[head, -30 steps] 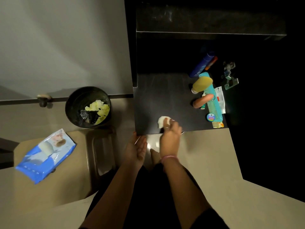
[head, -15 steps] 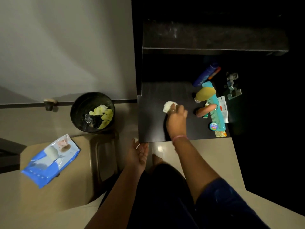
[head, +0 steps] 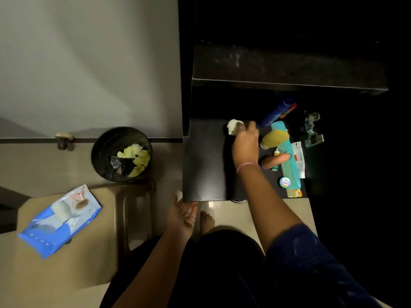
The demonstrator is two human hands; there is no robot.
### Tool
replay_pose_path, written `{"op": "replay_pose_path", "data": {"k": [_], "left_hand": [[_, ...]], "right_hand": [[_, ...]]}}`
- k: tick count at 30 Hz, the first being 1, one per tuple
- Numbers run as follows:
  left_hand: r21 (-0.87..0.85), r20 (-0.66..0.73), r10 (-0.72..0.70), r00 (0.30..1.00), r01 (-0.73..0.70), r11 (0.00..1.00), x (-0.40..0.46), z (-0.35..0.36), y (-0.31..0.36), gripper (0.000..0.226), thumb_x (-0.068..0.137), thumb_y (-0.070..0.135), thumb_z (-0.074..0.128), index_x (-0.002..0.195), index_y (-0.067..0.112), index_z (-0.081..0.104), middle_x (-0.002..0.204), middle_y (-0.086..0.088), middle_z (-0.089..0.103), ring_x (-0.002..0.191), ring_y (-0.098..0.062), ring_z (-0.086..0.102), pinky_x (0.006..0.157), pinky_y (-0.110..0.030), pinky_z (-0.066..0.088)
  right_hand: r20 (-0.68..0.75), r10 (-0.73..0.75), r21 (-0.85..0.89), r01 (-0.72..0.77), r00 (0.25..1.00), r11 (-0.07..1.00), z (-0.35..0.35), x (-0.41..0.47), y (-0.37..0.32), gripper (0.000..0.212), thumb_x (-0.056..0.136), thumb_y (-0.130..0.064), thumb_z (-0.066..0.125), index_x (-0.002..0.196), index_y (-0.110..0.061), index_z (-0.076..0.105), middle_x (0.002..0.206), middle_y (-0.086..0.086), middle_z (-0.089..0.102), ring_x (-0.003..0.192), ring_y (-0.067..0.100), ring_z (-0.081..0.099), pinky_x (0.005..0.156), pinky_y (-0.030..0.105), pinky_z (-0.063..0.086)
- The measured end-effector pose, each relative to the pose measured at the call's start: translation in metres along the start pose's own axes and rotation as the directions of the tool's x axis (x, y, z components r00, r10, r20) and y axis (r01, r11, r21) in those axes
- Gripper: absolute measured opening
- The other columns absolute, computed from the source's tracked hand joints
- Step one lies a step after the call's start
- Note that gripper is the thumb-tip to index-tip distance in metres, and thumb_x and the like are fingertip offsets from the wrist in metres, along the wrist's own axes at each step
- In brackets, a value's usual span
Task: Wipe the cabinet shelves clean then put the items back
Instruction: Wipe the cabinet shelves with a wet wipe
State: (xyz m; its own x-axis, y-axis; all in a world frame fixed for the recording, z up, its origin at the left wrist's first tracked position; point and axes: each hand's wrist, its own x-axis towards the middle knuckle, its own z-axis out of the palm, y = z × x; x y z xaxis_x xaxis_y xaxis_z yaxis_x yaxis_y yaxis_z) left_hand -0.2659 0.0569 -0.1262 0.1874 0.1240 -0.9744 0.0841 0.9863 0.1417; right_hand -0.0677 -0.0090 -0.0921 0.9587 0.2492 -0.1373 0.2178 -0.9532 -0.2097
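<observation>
White wipe (head: 233, 127) bunched in right hand (head: 245, 145) grip's pinching fingertips, pressed on dark shelf (head: 206, 161).

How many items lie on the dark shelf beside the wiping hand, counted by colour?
Blue or teal: 2, a tube and a comb
Yellow: 1, a bottle
Orange-brown: 1, a bottle
White: 1, a sachet
Multicoloured: 1, a round tin
Total: 6

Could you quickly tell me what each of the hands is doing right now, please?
Left hand: open, palm up, empty.
Right hand: closed on the wipe, pressing it to the shelf.
</observation>
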Motion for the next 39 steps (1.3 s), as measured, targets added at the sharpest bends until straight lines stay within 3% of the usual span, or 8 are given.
{"op": "replay_pose_path", "data": {"k": [4, 7, 10, 13, 16, 19, 29, 39], "left_hand": [[-0.032, 0.002, 0.001, 1.0, -0.001, 0.999, -0.001, 0.001, 0.001, 0.042, 0.099, 0.037, 0.041, 0.128, 0.011, 0.054, 0.12, -0.023, 0.058, 0.117, -0.023, 0.058, 0.098, -0.029, 0.044], [-0.065, 0.026, -0.017, 1.0, 0.019, 0.998, 0.008, 0.001, -0.003, 0.041, 0.1, 0.042, 0.035, 0.067, 0.021, 0.049, 0.032, -0.007, 0.044, 0.035, -0.01, 0.054, 0.073, -0.019, 0.048], [-0.08, 0.09, -0.048, 0.995, 0.055, 0.995, 0.011, 0.003, -0.004, 0.052, 0.099, 0.041, 0.031, 0.053, 0.017, 0.035, 0.027, 0.006, 0.026, 0.022, -0.005, 0.03, 0.04, -0.012, 0.042], [-0.073, 0.099, -0.053, 0.994, 0.06, 0.996, 0.009, 0.005, 0.0, 0.037, 0.099, 0.041, 0.035, 0.07, 0.022, 0.049, 0.037, 0.004, 0.048, 0.037, -0.008, 0.048, 0.05, -0.013, 0.048], [-0.067, 0.029, 0.013, 0.999, -0.011, 0.998, 0.001, 0.008, 0.001, 0.041, 0.099, 0.036, 0.038, 0.134, 0.017, 0.047, 0.062, 0.0, 0.071, 0.094, -0.013, 0.069, 0.101, -0.025, 0.044], [-0.029, -0.01, 0.032, 0.999, -0.032, 0.999, -0.004, 0.009, 0.0, 0.045, 0.099, 0.033, 0.042, 0.129, 0.001, 0.05, 0.09, -0.012, 0.069, 0.126, -0.022, 0.051, 0.11, -0.033, 0.036], [-0.09, -0.01, 0.011, 1.0, -0.012, 0.996, 0.002, 0.006, -0.006, 0.045, 0.097, 0.037, 0.043, 0.128, 0.005, 0.051, 0.092, -0.007, 0.064, 0.106, -0.018, 0.06, 0.101, -0.028, 0.042], [-0.051, 0.0, 0.012, 1.0, -0.012, 0.999, 0.0, 0.006, -0.005, 0.048, 0.099, 0.039, 0.038, 0.129, 0.003, 0.048, 0.097, -0.009, 0.064, 0.125, -0.022, 0.051, 0.1, -0.029, 0.039]], "right_hand": [[0.092, 0.12, -0.162, -0.104, 0.989, 0.981, 0.024, 0.022, -0.004, 0.051, 0.089, 0.005, 0.02, 0.139, 0.017, 0.021, 0.143, 0.035, 0.028, 0.135, 0.048, 0.025, 0.114, 0.047, 0.019], [0.168, -0.03, -0.271, 0.075, 0.985, 0.959, 0.038, -0.002, -0.016, 0.052, 0.085, 0.006, 0.019, 0.132, 0.017, 0.037, 0.136, 0.036, 0.042, 0.128, 0.05, 0.038, 0.109, 0.052, 0.03], [0.383, -0.212, -0.261, 0.326, 0.899, 0.909, 0.029, -0.052, -0.02, 0.055, 0.07, 0.003, 0.025, 0.095, 0.001, 0.073, 0.094, 0.027, 0.071, 0.09, 0.036, 0.069, 0.075, 0.038, 0.058], [0.451, -0.243, -0.223, 0.371, 0.859, 0.901, -0.004, -0.064, -0.031, 0.041, 0.085, 0.005, 0.034, 0.104, -0.004, 0.069, 0.104, 0.024, 0.068, 0.095, 0.038, 0.066, 0.075, 0.039, 0.053], [0.309, -0.254, -0.103, 0.298, 0.916, 0.949, -0.031, -0.022, -0.024, 0.036, 0.093, 0.0, 0.038, 0.12, -0.011, 0.058, 0.112, 0.021, 0.064, 0.105, 0.039, 0.061, 0.087, 0.044, 0.048], [0.11, -0.084, -0.112, 0.096, 0.99, 0.989, -0.036, 0.044, -0.016, 0.032, 0.094, 0.005, 0.036, 0.115, 0.001, 0.059, 0.114, 0.023, 0.063, 0.108, 0.039, 0.06, 0.091, 0.044, 0.048], [0.179, -0.091, -0.176, 0.123, 0.98, 0.977, 0.041, 0.062, -0.042, 0.05, 0.093, -0.002, 0.031, 0.14, 0.015, 0.021, 0.145, 0.037, 0.024, 0.138, 0.048, 0.018, 0.118, 0.051, 0.007], [0.155, -0.47, 0.105, 0.459, 0.869, 0.882, 0.058, 0.024, -0.053, 0.05, 0.093, -0.001, 0.037, 0.143, -0.009, 0.034, 0.145, 0.014, 0.038, 0.138, 0.03, 0.03, 0.112, 0.033, 0.027]]}}
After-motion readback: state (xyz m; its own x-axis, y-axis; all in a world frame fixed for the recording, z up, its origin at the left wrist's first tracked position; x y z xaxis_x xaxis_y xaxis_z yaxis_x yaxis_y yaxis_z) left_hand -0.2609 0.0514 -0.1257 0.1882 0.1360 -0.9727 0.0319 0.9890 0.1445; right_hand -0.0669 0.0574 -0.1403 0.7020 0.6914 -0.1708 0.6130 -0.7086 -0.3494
